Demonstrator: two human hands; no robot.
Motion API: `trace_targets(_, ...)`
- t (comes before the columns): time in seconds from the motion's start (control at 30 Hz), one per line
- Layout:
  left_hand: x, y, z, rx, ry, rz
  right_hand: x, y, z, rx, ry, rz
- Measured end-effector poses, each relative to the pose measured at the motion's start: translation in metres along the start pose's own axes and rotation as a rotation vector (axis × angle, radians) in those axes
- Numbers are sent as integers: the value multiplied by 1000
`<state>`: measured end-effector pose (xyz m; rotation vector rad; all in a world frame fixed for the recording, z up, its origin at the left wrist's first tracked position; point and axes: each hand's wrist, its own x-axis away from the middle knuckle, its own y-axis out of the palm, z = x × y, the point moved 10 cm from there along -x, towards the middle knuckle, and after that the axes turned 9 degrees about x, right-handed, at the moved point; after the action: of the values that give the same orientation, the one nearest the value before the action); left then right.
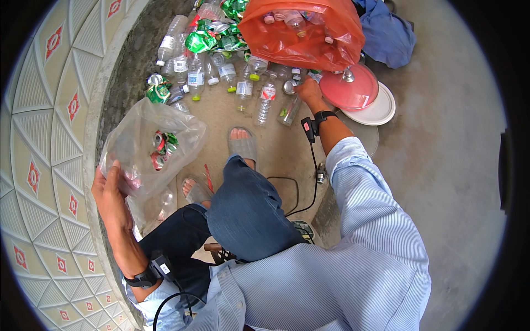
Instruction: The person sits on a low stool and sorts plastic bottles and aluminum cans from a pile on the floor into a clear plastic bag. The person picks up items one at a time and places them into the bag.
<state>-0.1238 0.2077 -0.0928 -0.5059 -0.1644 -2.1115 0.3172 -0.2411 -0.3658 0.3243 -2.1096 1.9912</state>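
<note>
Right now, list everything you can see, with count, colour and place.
clear plastic bag: one, holding crushed red and green cans, left, on the ground
clear plastic bottles: many, lying ahead on the concrete
orange plastic bag: one, with bottles inside, top centre
crushed green cans: several, top, beside the orange bag
pink round lid: one, on a white plate, right of the bottles
blue cloth: one, top right
patterned tile wall: left
left hand: gripping the clear bag's edge
right hand: reaching at a small can among the bottles
</note>
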Motion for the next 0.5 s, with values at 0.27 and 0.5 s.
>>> trace_targets(0.27,1,-2,5,-15,4,-8,-3,37,-16,12,-78,-72)
trace_targets(0.5,-1,-3,6,-27,16,-4,27,26,-16,-55,-204,198)
